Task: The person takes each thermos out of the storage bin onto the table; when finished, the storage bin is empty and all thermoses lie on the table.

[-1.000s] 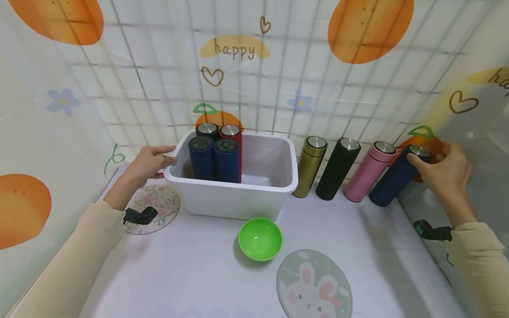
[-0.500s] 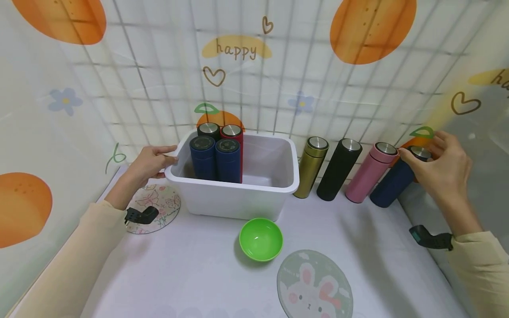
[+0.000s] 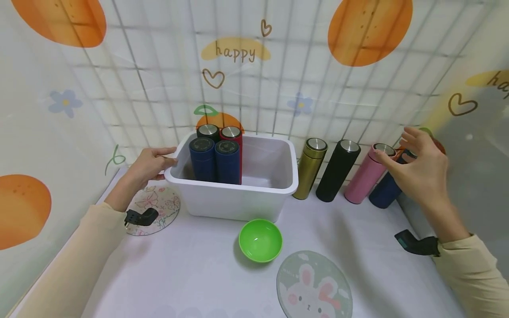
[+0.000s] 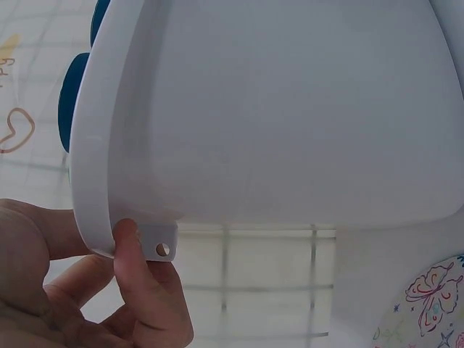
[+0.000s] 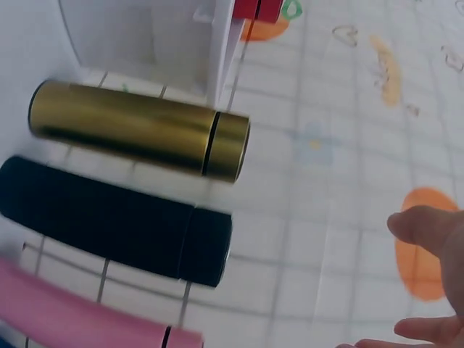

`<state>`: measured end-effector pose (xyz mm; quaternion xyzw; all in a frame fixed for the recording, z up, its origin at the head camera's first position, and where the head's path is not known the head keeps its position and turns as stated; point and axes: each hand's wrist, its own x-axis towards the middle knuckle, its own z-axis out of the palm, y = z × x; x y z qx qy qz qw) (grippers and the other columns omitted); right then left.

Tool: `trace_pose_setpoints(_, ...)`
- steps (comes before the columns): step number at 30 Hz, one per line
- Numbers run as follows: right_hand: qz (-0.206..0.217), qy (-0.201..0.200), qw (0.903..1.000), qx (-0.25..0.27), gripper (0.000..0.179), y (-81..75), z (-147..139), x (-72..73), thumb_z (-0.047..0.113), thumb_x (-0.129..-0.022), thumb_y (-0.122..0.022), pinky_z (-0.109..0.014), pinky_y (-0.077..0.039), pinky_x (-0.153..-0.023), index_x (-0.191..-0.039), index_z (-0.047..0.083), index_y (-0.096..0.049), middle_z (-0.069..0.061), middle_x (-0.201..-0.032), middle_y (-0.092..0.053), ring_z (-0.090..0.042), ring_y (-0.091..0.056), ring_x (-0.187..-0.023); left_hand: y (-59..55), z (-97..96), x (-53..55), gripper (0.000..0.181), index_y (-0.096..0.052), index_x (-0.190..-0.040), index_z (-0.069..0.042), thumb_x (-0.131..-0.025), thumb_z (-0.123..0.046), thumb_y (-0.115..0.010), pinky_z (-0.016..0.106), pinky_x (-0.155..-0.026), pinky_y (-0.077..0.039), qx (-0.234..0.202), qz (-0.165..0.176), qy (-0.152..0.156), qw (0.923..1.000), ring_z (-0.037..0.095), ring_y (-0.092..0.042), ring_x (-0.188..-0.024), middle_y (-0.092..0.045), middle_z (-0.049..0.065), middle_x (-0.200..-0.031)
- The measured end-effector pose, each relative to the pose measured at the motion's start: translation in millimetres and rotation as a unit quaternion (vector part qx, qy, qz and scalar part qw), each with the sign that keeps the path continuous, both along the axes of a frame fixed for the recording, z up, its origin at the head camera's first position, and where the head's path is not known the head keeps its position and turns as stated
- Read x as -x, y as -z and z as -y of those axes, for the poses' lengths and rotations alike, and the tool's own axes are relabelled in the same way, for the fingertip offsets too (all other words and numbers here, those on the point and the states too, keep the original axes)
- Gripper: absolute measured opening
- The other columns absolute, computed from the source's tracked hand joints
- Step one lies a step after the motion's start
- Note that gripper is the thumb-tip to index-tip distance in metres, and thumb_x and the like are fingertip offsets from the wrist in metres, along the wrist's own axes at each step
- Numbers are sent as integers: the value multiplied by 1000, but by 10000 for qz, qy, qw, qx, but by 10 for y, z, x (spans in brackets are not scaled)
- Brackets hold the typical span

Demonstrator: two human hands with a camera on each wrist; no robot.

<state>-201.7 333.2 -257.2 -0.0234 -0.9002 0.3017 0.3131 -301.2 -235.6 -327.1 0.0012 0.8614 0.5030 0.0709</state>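
Green bowl point(image 3: 260, 245) before bin point(image 3: 230, 203), rim point(image 4: 94, 152) in curled left hand point(image 3: 150, 165), empty right hand point(image 3: 425, 172) loosely spread near pink bottle point(image 3: 363, 180)

The left hand point(image 3: 151, 164), left of centre in the head view, pinches between thumb and fingers, its sleeved forearm point(image 3: 71, 256) slanting from the lower left. The right hand point(image 3: 425, 170), right of centre, keeps thumb and fingers parted.

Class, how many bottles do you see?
8. In the white bin: two blue bottles in front, inner black bottle and red bottle behind. Right of it: gold bottle, outer black bottle, pink bottle, third blue bottle partly behind the right hand. Others may be hidden.
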Motion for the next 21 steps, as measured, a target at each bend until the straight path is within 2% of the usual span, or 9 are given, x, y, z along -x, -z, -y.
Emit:
trace_pose_setpoints(4, -163, -277, 9995, -39, 78, 15, 118, -12, 32, -80, -86, -12, -46, -88, -147, 14, -49, -13, -139, -58, -32, -58, -122, 26, -4, 1, 59, -40, -154, -12, -99, -19, -59, 29, -74, -54, -8, 7, -4, 10000, 36, -51, -121, -50, 23, -145)
trace_pose_setpoints(11, -235, -689, 9973, -77, 77, 34, 322, 2, 34, -81, -85, -9, -44, -85, -145, 12, -51, -12, -140, -58, -33, -61, -119, 39, 12, 4, 59, -40, -154, -13, -99, -20, -59, 29, -74, -54, 12, 3, -18, 10000, 35, -53, -119, -50, 23, -144)
trace_pose_setpoints(17, -267, -976, 9948, 69, 75, 75, 533, 40, 33, -81, -85, -19, -49, -90, -144, 10, -51, -11, -138, -59, -29, -62, -118, 21, 18, -4, 59, -39, -155, -14, -99, -21, -59, 29, -74, -54, 51, 3, -18, 10000, 34, -53, -117, -50, 24, -144)
trace_pose_setpoints(21, -341, -1259, 9911, 254, 74, 123, 655, 74, 27, -81, -86, -37, -51, -94, -144, 9, -51, -12, -139, -58, -29, -60, -121, 20, 2, 2, 59, -39, -155, -14, -100, -20, -59, 29, -74, -54, 43, -3, -1, 10000, 34, -53, -117, -51, 24, -143)
